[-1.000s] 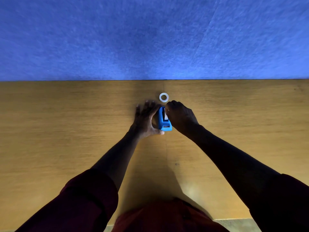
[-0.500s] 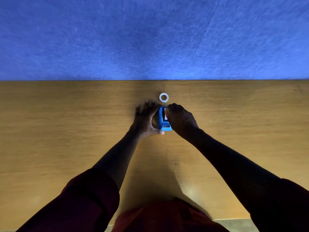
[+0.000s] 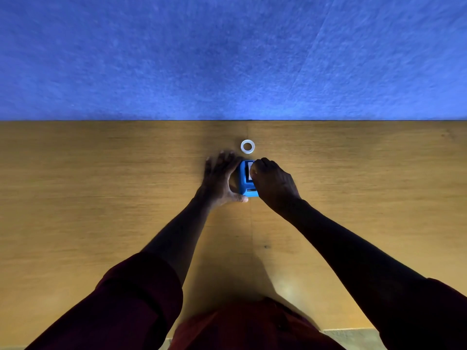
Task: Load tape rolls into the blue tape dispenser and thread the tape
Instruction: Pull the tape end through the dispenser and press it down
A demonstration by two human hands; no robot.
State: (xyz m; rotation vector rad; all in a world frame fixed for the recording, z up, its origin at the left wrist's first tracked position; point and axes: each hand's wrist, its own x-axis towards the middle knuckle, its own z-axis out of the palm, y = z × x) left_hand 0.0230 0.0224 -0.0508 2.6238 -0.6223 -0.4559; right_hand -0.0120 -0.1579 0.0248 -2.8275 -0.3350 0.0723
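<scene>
The small blue tape dispenser [image 3: 244,180] stands on the wooden table [image 3: 101,198] at the centre. My left hand [image 3: 219,178] cups its left side, thumb at the near corner, fingers spread along the far side. My right hand [image 3: 273,183] sits over the dispenser's right side with fingertips pinched at a pale roll in the top slot; whether tape is held between them is hidden. A white tape roll [image 3: 247,146] lies flat on the table just beyond the dispenser, apart from both hands.
A blue felt wall panel [image 3: 227,59] rises straight from the table's far edge. Dark red sleeves reach to both forearms, and my torso is at the near edge.
My right hand has shifted slightly nearer and to the right over the dispenser's top. My left hand, the dispenser and the loose roll stay put.
</scene>
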